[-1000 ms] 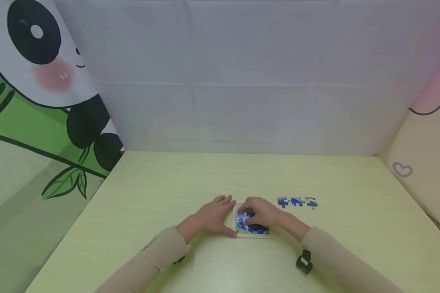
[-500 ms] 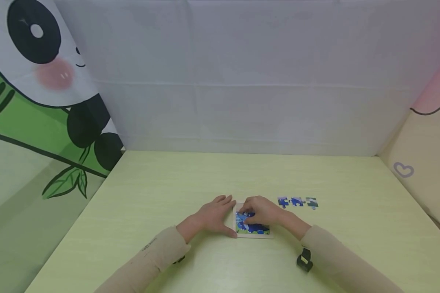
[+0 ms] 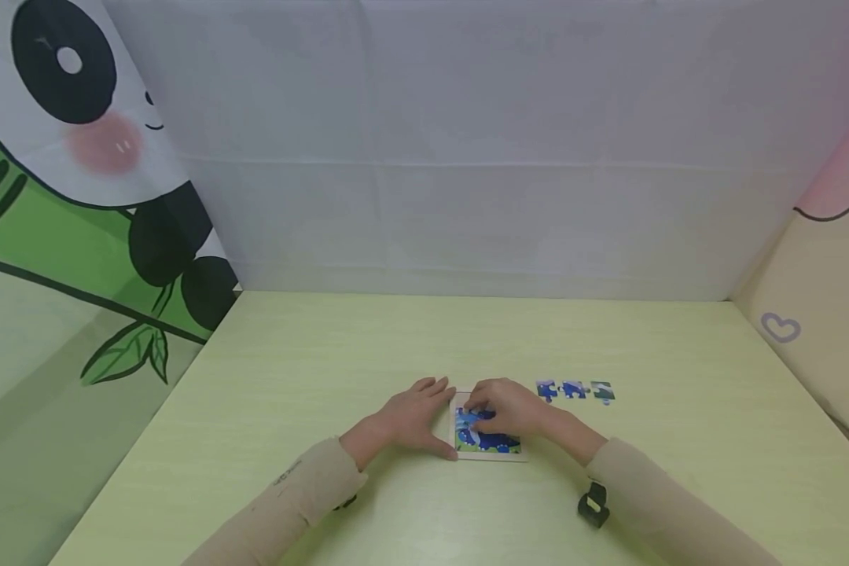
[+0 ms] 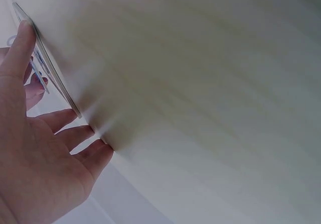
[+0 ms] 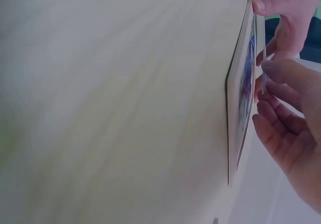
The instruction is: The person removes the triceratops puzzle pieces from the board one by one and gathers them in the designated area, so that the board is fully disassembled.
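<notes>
A framed jigsaw puzzle (image 3: 491, 456) with a blue cartoon picture and a pale border lies flat on the table. My left hand (image 3: 416, 417) rests along its left side, thumb at the near corner and fingers spread toward the far corner. Over the upper part of the picture, my right hand (image 3: 508, 407) pinches a puzzle piece (image 5: 264, 78) between thumb and fingers. The right wrist view has this thin piece edge-on, apart from the board's face. That hand covers the picture's upper right part in the head view.
To the right of the board, a row of 3 loose pieces, including a blue piece (image 3: 574, 390) and a greenish piece (image 3: 602, 391), lies on the pale yellow table (image 3: 368, 338). A white cloth wall (image 3: 481, 220) stands behind, and printed panels flank both sides.
My right hand shifts very slightly right over the picture, still pinching the puzzle piece. The left hand, the board and the loose pieces stay in place.
</notes>
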Tool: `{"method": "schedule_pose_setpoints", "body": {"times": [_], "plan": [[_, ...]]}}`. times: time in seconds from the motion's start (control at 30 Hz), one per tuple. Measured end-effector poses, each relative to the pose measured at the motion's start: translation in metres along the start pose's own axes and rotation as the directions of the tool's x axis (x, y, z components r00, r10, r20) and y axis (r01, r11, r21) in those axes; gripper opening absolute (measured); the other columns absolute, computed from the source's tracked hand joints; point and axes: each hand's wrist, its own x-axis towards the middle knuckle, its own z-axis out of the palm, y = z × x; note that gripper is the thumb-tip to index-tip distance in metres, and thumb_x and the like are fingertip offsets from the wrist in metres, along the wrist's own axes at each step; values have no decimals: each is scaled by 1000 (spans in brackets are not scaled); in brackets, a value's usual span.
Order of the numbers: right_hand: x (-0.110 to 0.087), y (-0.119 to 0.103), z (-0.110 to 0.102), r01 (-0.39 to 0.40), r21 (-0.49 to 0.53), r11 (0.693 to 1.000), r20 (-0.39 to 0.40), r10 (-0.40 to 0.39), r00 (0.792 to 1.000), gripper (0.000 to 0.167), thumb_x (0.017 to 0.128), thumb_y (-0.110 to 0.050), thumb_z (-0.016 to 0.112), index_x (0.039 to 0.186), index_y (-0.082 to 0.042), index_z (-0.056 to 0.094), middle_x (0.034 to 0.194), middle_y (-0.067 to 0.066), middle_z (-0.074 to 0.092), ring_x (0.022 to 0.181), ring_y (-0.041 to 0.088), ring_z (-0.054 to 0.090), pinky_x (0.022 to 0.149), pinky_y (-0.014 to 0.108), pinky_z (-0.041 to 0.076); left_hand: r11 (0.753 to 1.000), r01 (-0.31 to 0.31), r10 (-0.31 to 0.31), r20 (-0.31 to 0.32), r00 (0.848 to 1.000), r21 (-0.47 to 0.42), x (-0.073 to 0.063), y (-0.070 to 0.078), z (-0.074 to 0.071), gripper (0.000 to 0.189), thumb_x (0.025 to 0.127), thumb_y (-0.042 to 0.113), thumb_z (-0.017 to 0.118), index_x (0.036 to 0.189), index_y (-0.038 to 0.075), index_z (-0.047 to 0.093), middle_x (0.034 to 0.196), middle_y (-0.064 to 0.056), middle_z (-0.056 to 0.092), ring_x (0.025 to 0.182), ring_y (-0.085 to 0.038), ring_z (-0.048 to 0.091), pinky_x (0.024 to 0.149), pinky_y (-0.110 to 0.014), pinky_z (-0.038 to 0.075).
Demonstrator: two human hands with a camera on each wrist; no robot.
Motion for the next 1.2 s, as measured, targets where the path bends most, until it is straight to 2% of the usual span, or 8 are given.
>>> {"method": "schedule_pose_setpoints", "body": {"times": [0.2, 0.43, 0.67, 0.8, 1.07, 1.2], "plan": [[-10, 4, -9, -13, -10, 1000, -13, 12, 1000, 24, 79, -16, 68, 101, -5, 69, 96, 2, 64, 86, 12, 60, 76, 26, 50, 1000, 2, -2, -1, 1000, -5, 0, 0, 1, 99, 68, 66, 63, 143, 10, 29, 149, -10, 22, 136, -29, 19, 101, -46, 34], [-30, 14, -20, -96, -4, 995, -41, 96, 995, 24, 78, -16, 69, 100, -6, 69, 96, 0, 63, 87, 14, 59, 75, 30, 51, 1000, 6, -6, -6, 1000, -9, 0, 0, 2, 100, 67, 66, 64, 143, 11, 28, 149, -9, 21, 136, -28, 18, 102, -45, 32], [-54, 30, -27, -93, -57, 994, -91, 87, 992, 25, 77, -13, 70, 101, -3, 69, 95, 2, 63, 85, 16, 59, 70, 28, 50, 1000, 11, -11, -9, 1000, -7, 0, 0, 2, 101, 67, 65, 64, 143, 11, 28, 149, -8, 21, 136, -28, 17, 103, -45, 31], [-67, 38, -30, -104, -47, 993, -97, 99, 990, 26, 78, -11, 70, 101, -1, 68, 96, 4, 63, 84, 17, 59, 66, 25, 50, 1000, 12, -12, -6, 1000, -12, -1, 1, 2, 101, 67, 65, 65, 143, 11, 28, 149, -8, 21, 136, -28, 17, 103, -46, 31], [-85, 50, -33, -166, -48, 985, -100, 161, 982, 25, 76, -9, 70, 99, -1, 69, 95, 4, 63, 84, 17, 58, 67, 26, 50, 1000, 19, -19, -3, 1000, -5, 1, 1, 3, 101, 67, 66, 64, 143, 11, 27, 150, -7, 20, 136, -27, 17, 103, -45, 30], [-89, 55, -32, -172, -66, 983, -99, 165, 981, 24, 75, -9, 70, 98, -1, 70, 95, 4, 63, 85, 17, 59, 69, 28, 51, 1000, 20, -20, -2, 1000, -5, 1, 1, 3, 101, 66, 66, 64, 143, 12, 27, 150, -7, 20, 137, -27, 17, 103, -45, 31]]}}
